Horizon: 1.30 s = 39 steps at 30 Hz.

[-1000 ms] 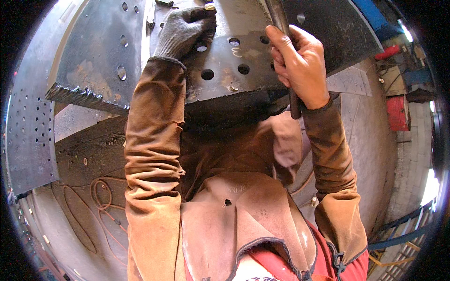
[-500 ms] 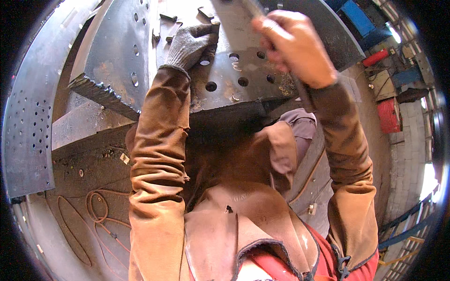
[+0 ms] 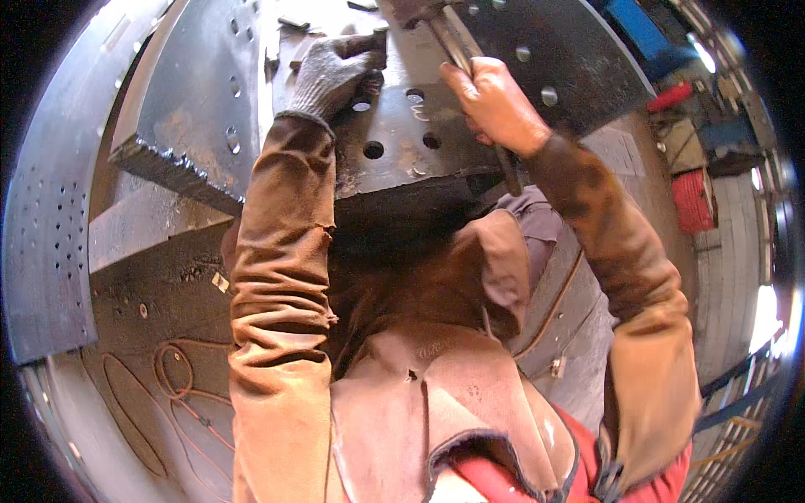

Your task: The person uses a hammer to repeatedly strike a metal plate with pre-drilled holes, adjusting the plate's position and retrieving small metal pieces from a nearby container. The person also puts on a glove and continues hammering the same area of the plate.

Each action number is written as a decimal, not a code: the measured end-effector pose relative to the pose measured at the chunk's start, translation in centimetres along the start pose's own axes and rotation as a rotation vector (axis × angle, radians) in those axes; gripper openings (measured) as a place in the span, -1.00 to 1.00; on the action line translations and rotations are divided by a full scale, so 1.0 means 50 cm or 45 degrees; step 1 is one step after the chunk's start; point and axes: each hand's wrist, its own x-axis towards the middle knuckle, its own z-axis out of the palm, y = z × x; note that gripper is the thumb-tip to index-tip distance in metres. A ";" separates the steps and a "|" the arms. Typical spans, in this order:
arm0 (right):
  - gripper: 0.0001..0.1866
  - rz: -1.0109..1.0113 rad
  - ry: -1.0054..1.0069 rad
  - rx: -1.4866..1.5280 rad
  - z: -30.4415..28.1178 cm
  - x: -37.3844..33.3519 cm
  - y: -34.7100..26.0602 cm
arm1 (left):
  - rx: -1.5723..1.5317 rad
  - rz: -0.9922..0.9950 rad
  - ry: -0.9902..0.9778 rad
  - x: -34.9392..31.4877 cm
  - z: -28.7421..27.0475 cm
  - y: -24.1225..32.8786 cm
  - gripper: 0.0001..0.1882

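A grey knit glove covers my left hand (image 3: pixel 327 77). Its fingers are closed around a short dark metal piece (image 3: pixel 380 50), which stands on the steel plate (image 3: pixel 394 172) with holes in it. My right hand (image 3: pixel 501 102), bare, grips a hammer (image 3: pixel 457 42) by its handle, whose lower end sticks out below the fist. The hammer head is at the top edge of the view, just right of the metal piece and apart from it in the picture. Whether the piece has a shaped tip cannot be seen.
A thick upright steel plate (image 3: pixel 189 109) with a rough-cut edge rises on the left. Beyond it stands a curved plate (image 3: pixel 50 226) with many small holes. Small dark metal bits (image 3: pixel 293 23) lie past my left hand. An orange hose (image 3: pixel 172 381) coils on the floor.
My right hand has swung the hammer left and inward, bringing its head into view near the metal piece. My left hand keeps its grip, while the whole view has shifted slightly.
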 end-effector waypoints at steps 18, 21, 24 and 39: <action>-0.61 0.045 0.208 1.244 0.047 -0.113 0.039 | 0.115 0.127 0.095 -0.019 0.018 0.036 -0.77; -0.60 0.047 0.233 1.224 0.046 -0.115 0.036 | 0.184 0.164 0.096 -0.023 0.018 0.043 -0.74; -0.60 0.040 0.215 1.231 0.046 -0.111 0.037 | 0.419 0.222 0.122 -0.023 0.014 0.055 -0.70; -0.55 -0.108 0.164 0.809 0.050 -0.075 0.023 | 0.338 0.123 0.168 -0.063 0.017 0.146 -0.66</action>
